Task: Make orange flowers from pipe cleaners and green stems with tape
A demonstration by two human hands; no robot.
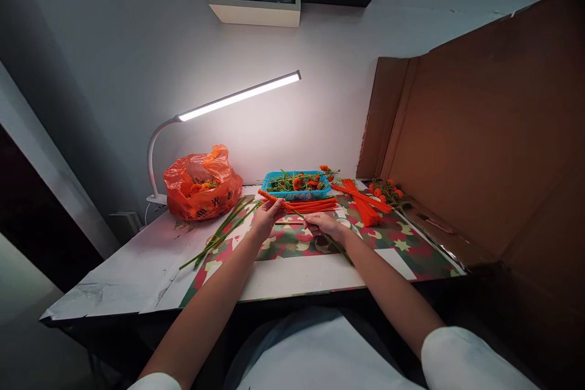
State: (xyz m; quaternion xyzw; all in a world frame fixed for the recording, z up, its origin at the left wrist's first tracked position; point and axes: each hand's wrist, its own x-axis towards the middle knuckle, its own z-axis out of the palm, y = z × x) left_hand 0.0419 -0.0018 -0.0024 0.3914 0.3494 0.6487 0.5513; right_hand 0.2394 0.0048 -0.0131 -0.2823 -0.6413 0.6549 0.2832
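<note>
Blue basket [297, 195] (flower-filled) sits beyond the hands [298, 220], near orange bundles [315, 205].

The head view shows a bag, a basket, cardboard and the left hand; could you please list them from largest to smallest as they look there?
1. Cardboard, by far
2. Bag
3. Basket, wide but low
4. Left hand

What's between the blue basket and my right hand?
Bright orange strips lie there, between the blue basket and your right hand, as the head view shows.
</note>
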